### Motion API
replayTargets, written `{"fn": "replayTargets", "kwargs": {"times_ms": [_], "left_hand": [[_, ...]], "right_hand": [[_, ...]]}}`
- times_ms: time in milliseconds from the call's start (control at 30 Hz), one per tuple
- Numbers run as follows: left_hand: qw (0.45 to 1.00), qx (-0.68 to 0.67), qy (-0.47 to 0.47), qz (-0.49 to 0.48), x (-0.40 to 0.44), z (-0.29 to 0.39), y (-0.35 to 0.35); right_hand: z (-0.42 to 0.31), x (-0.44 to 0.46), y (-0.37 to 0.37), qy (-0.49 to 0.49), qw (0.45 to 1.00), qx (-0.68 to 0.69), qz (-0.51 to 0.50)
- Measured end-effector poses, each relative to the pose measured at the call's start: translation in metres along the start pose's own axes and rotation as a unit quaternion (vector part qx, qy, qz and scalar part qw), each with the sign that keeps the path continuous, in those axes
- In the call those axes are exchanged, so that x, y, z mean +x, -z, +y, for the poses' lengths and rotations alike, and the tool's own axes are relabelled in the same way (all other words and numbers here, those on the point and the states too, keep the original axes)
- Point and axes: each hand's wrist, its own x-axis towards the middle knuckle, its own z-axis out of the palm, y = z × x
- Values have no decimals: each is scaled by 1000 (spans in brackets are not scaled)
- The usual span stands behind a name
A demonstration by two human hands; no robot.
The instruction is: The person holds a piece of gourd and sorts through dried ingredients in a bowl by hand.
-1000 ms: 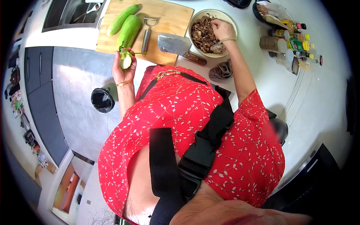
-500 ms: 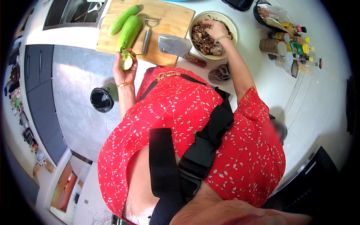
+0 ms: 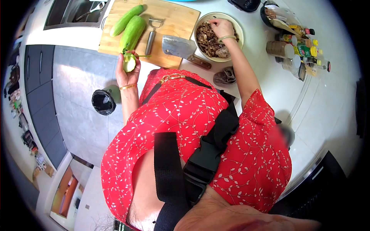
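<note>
My left hand (image 3: 124, 73) is closed around a cut piece of green gourd (image 3: 130, 64), whose pale cut face points up toward me. A thin green stem or strip sticks out to its right. My right hand (image 3: 223, 28) reaches into a cream bowl (image 3: 241, 40) of chopped brown filling (image 3: 207, 41), its fingers bent together at the filling's far side. What lies between those fingertips is hidden. Beside the bowl, a cleaver (image 3: 179, 46) rests across the corner of the wooden cutting board (image 3: 173, 19). Two long green gourds (image 3: 133, 32) and a metal peeler (image 3: 151, 38) lie on the board.
A crumpled dark bag (image 3: 224, 76) sits at the counter's near edge. To the right stand several sauce bottles and jars (image 3: 283, 49). A sink (image 3: 77, 13) is at the upper left. Below the counter, a bin with a black liner (image 3: 104, 102) stands on the floor.
My right hand has shifted slightly up and to the right inside the bowl. My left hand keeps hold of the gourd piece almost in place.
</note>
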Motion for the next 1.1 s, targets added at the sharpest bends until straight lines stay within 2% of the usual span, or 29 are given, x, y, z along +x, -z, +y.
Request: {"fn": "replayTargets", "kwargs": {"times_ms": [200,533,633,733,767,800,833,867,967,1100], "left_hand": [[1000,3,-10,15,2,2,7],[1000,3,-12,25,1,1,8],[1000,0,-13,27,2,2,8],[999,0,-16,27,1,2,8],[999,2,-20,27,1,2,8],[999,4,-22,26,1,2,9],[999,3,-20,26,2,2,10],[1000,3,-18,25,3,2,13],[1000,2,-6,11,5,3,12],[1000,4,7,-10,5,3,8]], "right_hand": [[-22,4,-11,-22,994,-94,-47],[-18,4,-23,75,984,-161,-25],[-24,-2,-14,53,991,-120,-23],[-1,2,-24,57,997,30,41],[-1,1,-18,-14,982,189,-12],[1,-1,-10,-86,934,341,-65],[2,-5,-2,-154,856,481,-114],[-4,-13,11,-178,762,608,-135],[12,-21,16,-187,623,736,-186],[13,-33,24,-184,579,773,-185]]}}
